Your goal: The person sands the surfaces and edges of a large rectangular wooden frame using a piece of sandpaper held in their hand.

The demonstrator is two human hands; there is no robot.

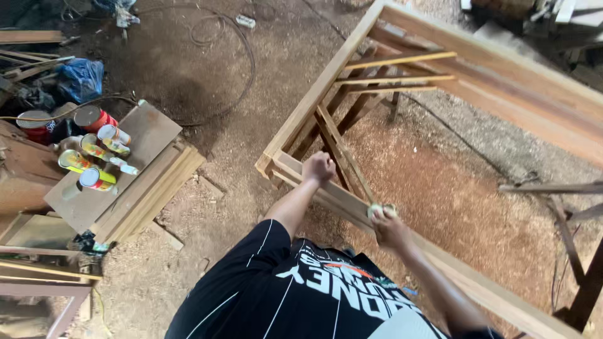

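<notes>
A large wooden frame (pixel 483 75) lies across trestles in front of me. My left hand (pixel 318 167) is closed on the frame's near rail (pixel 342 198) by its corner. My right hand (pixel 389 227) presses a small pale pad or cloth (pixel 381 209) onto the same rail, a little to the right. My black shirt with white print fills the bottom of the view.
Several paint and spray cans (pixel 94 154) stand on a stack of boards (pixel 147 188) at the left. A blue plastic bag (pixel 81 78) and cables (pixel 232 37) lie on the dusty floor. Sawdust (pixel 440 188) covers the ground under the frame. Metal bars (pixel 553 187) stick out at the right.
</notes>
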